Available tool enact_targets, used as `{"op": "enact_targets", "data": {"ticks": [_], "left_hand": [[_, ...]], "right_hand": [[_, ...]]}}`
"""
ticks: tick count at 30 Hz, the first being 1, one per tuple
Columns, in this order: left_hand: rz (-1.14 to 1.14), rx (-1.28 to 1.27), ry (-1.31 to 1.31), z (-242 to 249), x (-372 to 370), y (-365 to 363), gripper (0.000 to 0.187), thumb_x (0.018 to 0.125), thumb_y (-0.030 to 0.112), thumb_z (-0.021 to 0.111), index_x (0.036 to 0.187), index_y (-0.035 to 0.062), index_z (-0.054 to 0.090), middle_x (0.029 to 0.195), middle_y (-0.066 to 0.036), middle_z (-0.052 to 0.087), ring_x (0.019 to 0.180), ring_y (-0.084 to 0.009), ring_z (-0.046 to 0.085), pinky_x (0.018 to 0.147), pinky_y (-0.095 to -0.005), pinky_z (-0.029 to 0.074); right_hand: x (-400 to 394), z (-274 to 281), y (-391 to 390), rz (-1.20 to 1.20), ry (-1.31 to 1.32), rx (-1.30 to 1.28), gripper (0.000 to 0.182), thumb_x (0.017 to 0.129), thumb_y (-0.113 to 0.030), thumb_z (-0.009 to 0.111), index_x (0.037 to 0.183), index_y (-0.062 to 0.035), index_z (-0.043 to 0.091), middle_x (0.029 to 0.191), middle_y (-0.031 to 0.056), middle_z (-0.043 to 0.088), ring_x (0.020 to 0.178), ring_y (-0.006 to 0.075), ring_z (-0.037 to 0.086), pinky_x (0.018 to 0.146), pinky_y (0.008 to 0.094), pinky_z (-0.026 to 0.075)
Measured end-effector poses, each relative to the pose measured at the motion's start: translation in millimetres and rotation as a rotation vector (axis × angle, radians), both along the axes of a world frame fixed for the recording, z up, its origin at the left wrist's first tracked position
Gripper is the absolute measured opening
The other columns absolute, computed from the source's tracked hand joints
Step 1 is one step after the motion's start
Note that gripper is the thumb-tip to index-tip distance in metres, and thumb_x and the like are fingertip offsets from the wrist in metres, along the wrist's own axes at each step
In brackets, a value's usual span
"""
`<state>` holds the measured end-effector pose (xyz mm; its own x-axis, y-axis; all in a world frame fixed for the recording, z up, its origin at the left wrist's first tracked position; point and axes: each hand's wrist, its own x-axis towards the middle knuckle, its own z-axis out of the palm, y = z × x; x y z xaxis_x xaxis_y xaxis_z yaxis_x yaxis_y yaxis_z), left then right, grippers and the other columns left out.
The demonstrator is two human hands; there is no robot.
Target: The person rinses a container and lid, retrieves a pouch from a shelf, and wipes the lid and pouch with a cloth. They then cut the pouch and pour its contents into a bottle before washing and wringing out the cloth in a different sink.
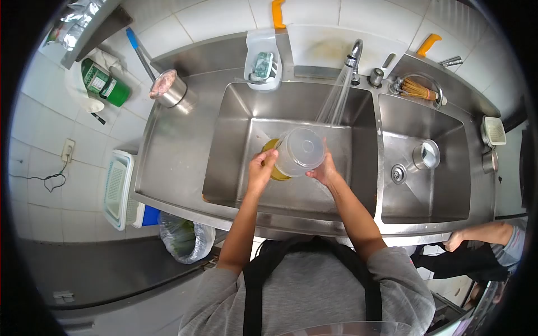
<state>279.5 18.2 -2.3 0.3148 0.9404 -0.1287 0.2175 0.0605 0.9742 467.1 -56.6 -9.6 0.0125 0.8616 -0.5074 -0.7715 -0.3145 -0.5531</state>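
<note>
Over the large sink basin, a clear round plastic container is tilted on its side between my two hands. My right hand grips its right side, fingers curled round the wall. My left hand is closed at the other end, its fingers on a yellow round piece that sits against the container. I cannot tell whether that piece is a lid or a second tub. Water runs from the faucet into the basin behind the container.
A metal pot stands left on the counter. A sponge holder sits behind the basin. The right basin holds a small metal container. A brush lies behind it. Another person's hand is at the right.
</note>
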Motion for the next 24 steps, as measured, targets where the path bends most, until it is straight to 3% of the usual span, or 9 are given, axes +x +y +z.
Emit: {"op": "enact_targets", "data": {"ticks": [5, 9, 11, 12, 15, 18, 20, 22, 24], "left_hand": [[-0.043, 0.264, 0.085, 29.1, 10.2, -21.9, 0.042, 0.083, 0.013, 0.057, 0.122, 0.0021, 0.045, 0.108, -0.011, 0.054, 0.089, -0.0137, 0.053, 0.081, -0.0259, 0.042], [-0.134, 0.217, -0.264, 62.5, 24.3, -44.5, 0.07, 0.078, 0.009, 0.06, 0.136, 0.0058, 0.022, 0.106, -0.012, 0.052, 0.087, -0.0201, 0.055, 0.08, -0.029, 0.044], [-0.229, 0.335, -0.233, 36.6, 25.0, -33.6, 0.069, 0.079, 0.013, 0.059, 0.136, 0.0044, 0.021, 0.109, -0.011, 0.052, 0.093, -0.0219, 0.054, 0.084, -0.0336, 0.042], [-0.215, 0.145, -0.519, 24.0, 27.7, -30.0, 0.067, 0.079, 0.016, 0.059, 0.135, 0.0025, 0.024, 0.111, -0.011, 0.051, 0.097, -0.0226, 0.052, 0.088, -0.0354, 0.039], [-0.194, -0.545, -0.788, -13.0, 13.8, -24.8, 0.057, 0.079, 0.02, 0.057, 0.127, -0.0004, 0.035, 0.115, -0.01, 0.05, 0.108, -0.0233, 0.047, 0.095, -0.0379, 0.034], [-0.162, -0.535, -0.754, -20.0, 2.8, -25.0, 0.049, 0.081, 0.019, 0.048, 0.123, -0.0033, 0.036, 0.121, -0.016, 0.045, 0.114, -0.0291, 0.042, 0.098, -0.0455, 0.031], [-0.222, -0.529, -0.634, -39.1, -5.2, -20.5, 0.064, 0.07, 0.011, 0.059, 0.128, 0.0018, 0.034, 0.118, -0.01, 0.047, 0.112, -0.0214, 0.043, 0.095, -0.0349, 0.034], [-0.281, -0.355, -0.498, -20.1, 3.0, -26.3, 0.072, 0.069, 0.011, 0.06, 0.133, 0.0034, 0.027, 0.125, -0.012, 0.041, 0.117, -0.0222, 0.038, 0.098, -0.0336, 0.029], [-0.319, -0.339, -0.465, -13.6, 7.8, -30.5, 0.076, 0.069, 0.012, 0.06, 0.135, 0.004, 0.022, 0.129, -0.012, 0.037, 0.119, -0.0232, 0.035, 0.099, -0.0335, 0.028]], "right_hand": [[27.8, 18.5, -2.9, 0.127, -0.194, 0.033, 0.07, 0.082, -0.061, 0.032, 0.131, -0.0103, 0.032, 0.129, 0.0161, 0.037, 0.108, 0.0406, 0.044, 0.078, 0.0568, 0.043], [37.9, 27.1, -16.0, 0.099, 0.242, 0.189, 0.067, 0.083, -0.058, 0.033, 0.129, -0.0099, 0.035, 0.127, 0.0172, 0.039, 0.107, 0.0401, 0.046, 0.081, 0.0587, 0.042], [30.8, 25.4, -16.9, -0.129, 0.555, 0.175, 0.063, 0.084, -0.054, 0.034, 0.126, -0.0076, 0.037, 0.126, 0.0188, 0.039, 0.107, 0.0411, 0.046, 0.082, 0.0595, 0.041], [26.6, 20.3, -17.8, -0.128, 0.555, 0.173, 0.063, 0.084, -0.054, 0.034, 0.126, -0.0076, 0.037, 0.126, 0.0188, 0.039, 0.107, 0.0411, 0.046, 0.082, 0.0595, 0.041], [13.0, -2.4, -20.4, -0.007, 0.118, 0.126, 0.072, 0.082, -0.06, 0.036, 0.127, -0.0036, 0.034, 0.127, 0.0196, 0.037, 0.111, 0.0394, 0.043, 0.084, 0.0578, 0.04], [30.4, -28.4, -10.3, -0.073, -0.608, -0.099, 0.077, 0.077, -0.067, 0.037, 0.122, -0.0047, 0.042, 0.118, 0.0163, 0.048, 0.112, 0.0303, 0.045, 0.081, 0.048, 0.045], [49.2, 16.5, -22.8, 0.082, -0.022, 0.09, 0.086, 0.073, -0.072, 0.041, 0.128, -0.0063, 0.034, 0.125, 0.0171, 0.042, 0.117, 0.0306, 0.04, 0.085, 0.0479, 0.041], [50.9, 31.3, -32.4, 0.274, -0.178, 0.137, 0.097, 0.069, -0.071, 0.049, 0.139, -0.0177, 0.008, 0.14, 0.0228, 0.01, 0.127, 0.0446, 0.012, 0.088, 0.0672, 0.023], [35.2, 27.2, -38.4, 0.357, -0.421, -0.003, 0.097, 0.068, -0.058, 0.062, 0.138, -0.022, 0.006, 0.141, 0.0206, 0.007, 0.125, 0.0451, 0.015, 0.086, 0.0702, 0.022]]}}
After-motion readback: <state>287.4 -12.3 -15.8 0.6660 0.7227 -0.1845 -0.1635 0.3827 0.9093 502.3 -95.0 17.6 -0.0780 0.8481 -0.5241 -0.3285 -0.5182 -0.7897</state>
